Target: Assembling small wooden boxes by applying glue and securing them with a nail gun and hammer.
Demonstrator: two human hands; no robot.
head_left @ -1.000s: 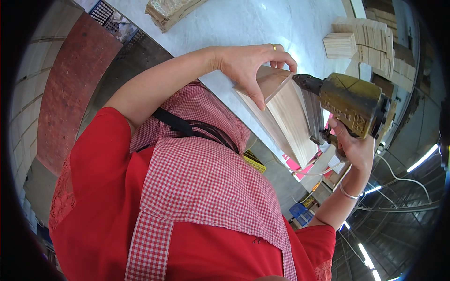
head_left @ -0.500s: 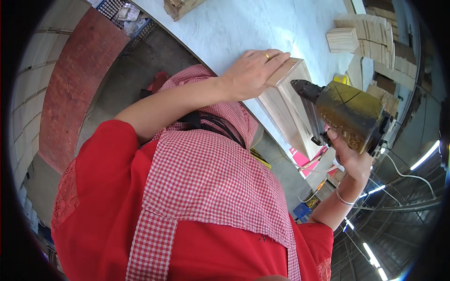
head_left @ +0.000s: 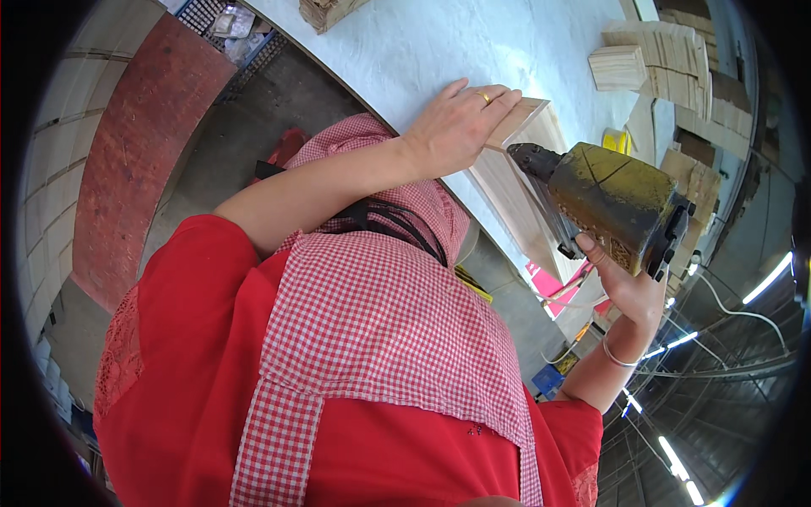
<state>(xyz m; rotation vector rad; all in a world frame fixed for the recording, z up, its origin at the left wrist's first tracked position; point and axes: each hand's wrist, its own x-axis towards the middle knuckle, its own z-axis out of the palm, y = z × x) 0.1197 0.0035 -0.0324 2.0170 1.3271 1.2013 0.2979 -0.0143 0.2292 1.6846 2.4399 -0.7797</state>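
A pale wooden box (head_left: 508,198) lies on the light, marbled tabletop near its front edge. My left hand (head_left: 456,127), with a ring on one finger, grips the box's left end, its fingers laid over the end board and one digit lifted apart. My right hand (head_left: 627,286) is wrapped round a worn yellow-and-black nail gun (head_left: 612,198); the gun's body hides most of the fingers. The gun's dark nose cap lies just right of my left fingers, over the box's end. Whether the gun touches the wood cannot be made out.
Stacked wood pieces (head_left: 667,59) stand at the far right of the tabletop (head_left: 422,46), near a yellow tape roll (head_left: 617,140). Another wood block (head_left: 329,12) sits at the far left edge. A reddish board (head_left: 139,160) and a crate (head_left: 198,17) are at left.
The nail gun has shifted left, its nose closer to the box's end and my left hand. One digit of my left hand has lifted away from the others.
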